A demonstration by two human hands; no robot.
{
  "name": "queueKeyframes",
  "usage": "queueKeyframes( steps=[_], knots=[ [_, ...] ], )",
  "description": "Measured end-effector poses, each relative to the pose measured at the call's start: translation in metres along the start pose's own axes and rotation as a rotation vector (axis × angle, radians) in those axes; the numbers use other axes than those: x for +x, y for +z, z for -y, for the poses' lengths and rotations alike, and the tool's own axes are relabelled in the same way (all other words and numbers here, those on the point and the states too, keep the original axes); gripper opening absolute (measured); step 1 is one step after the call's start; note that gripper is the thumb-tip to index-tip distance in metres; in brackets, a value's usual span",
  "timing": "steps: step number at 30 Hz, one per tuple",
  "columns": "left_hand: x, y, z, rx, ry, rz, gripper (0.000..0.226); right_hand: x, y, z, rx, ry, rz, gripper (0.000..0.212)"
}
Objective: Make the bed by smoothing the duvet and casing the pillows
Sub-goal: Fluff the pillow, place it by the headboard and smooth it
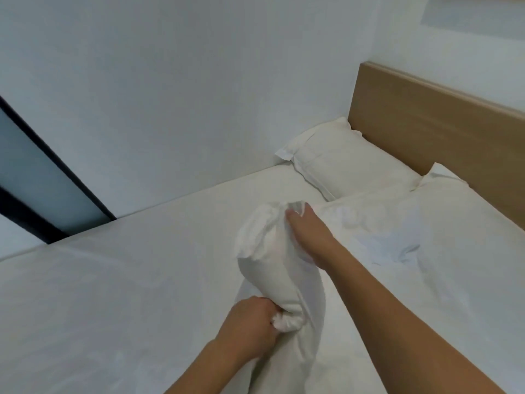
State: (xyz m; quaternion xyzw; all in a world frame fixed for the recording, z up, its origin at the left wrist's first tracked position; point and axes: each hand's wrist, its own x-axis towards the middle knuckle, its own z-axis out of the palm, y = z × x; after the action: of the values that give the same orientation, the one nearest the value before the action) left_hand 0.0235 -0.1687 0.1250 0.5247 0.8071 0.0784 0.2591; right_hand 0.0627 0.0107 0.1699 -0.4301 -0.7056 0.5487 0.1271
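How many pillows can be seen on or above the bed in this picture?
3: one cased pillow lies by the wall at the headboard, a second pillow shows partly beside it, a third pillow is held in both hands.

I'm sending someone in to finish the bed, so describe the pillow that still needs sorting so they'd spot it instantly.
Start at the wooden headboard: two pillows lie flat against it. The one you want is away from it, mid-bed on the white sheet, a bunched pillow. Only it stands up crumpled, the left hand gripping its lower end, the right hand on its top.
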Motion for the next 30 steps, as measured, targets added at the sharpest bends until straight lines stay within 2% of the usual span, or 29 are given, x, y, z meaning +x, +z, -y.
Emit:
queueKeyframes(
  steps=[2,3,4,5,6,8,11,13,15,18,20,21,23,25,27,28,30],
  knots=[
    [-0.009,0.018,-0.016,-0.007,-0.039,0.0,0.017,-0.027,0.004,0.015,-0.098,0.052,0.245,0.096],
    [-0.012,0.026,-0.022,-0.005,-0.041,-0.019,0.016,-0.041,0.005,0.017,-0.236,0.048,0.299,0.107],
    [-0.017,0.033,-0.028,0.007,-0.037,-0.044,0.019,-0.055,0.006,0.015,-0.407,0.035,0.296,0.109],
    [-0.024,0.038,-0.036,0.012,-0.032,-0.079,0.021,-0.066,0.008,0.009,-0.559,0.001,0.252,0.099],
    [-0.032,0.041,-0.044,0.008,-0.022,-0.129,0.021,-0.073,0.008,0.003,-0.667,-0.05,0.187,0.08],
    [-0.054,0.049,-0.054,-0.055,-0.012,-0.247,0.019,-0.087,-0.004,-0.005,-0.717,-0.136,0.041,0.047],
    [-0.092,0.062,-0.058,-0.268,-0.054,-0.373,0.042,-0.102,-0.04,-0.004,-0.502,-0.112,-0.119,0.042],
    [-0.112,0.075,-0.057,-0.401,-0.098,-0.45,0.048,-0.109,-0.058,0.006,-0.192,-0.08,-0.229,0.024],
    [-0.133,0.085,-0.062,-0.317,-0.087,-0.517,0.057,-0.115,-0.062,0.026,0.072,-0.036,-0.283,0.007],
    [-0.157,0.078,-0.076,-0.054,-0.168,-0.575,0.093,-0.125,-0.061,0.079,0.285,-0.029,-0.34,0.024],
    [-0.161,0.046,-0.075,0.086,-0.26,-0.541,0.1,-0.132,-0.073,0.12,0.395,-0.036,-0.364,0.012],
    [-0.161,0.029,-0.073,0.122,-0.334,-0.514,0.099,-0.131,-0.086,0.139,0.442,-0.026,-0.397,0.005],
    [-0.162,-0.009,-0.075,0.15,-0.444,-0.389,0.088,-0.127,-0.123,0.172,0.471,-0.014,-0.425,0.022],
    [-0.154,-0.06,-0.086,0.073,-0.526,-0.319,0.061,-0.123,-0.167,0.203,0.514,-0.011,-0.457,0.032],
    [-0.135,-0.13,-0.093,-0.133,-0.549,-0.396,0.04,-0.114,-0.211,0.232,0.568,-0.022,-0.489,0.037],
    [-0.124,-0.176,-0.096,-0.179,-0.515,-0.478,0.036,-0.111,-0.235,0.255,0.595,-0.041,-0.515,0.029],
    [-0.111,-0.279,-0.122,-0.08,-0.444,-0.607,0.034,-0.118,-0.293,0.315,0.718,-0.124,-0.523,0.01]
  ],
)
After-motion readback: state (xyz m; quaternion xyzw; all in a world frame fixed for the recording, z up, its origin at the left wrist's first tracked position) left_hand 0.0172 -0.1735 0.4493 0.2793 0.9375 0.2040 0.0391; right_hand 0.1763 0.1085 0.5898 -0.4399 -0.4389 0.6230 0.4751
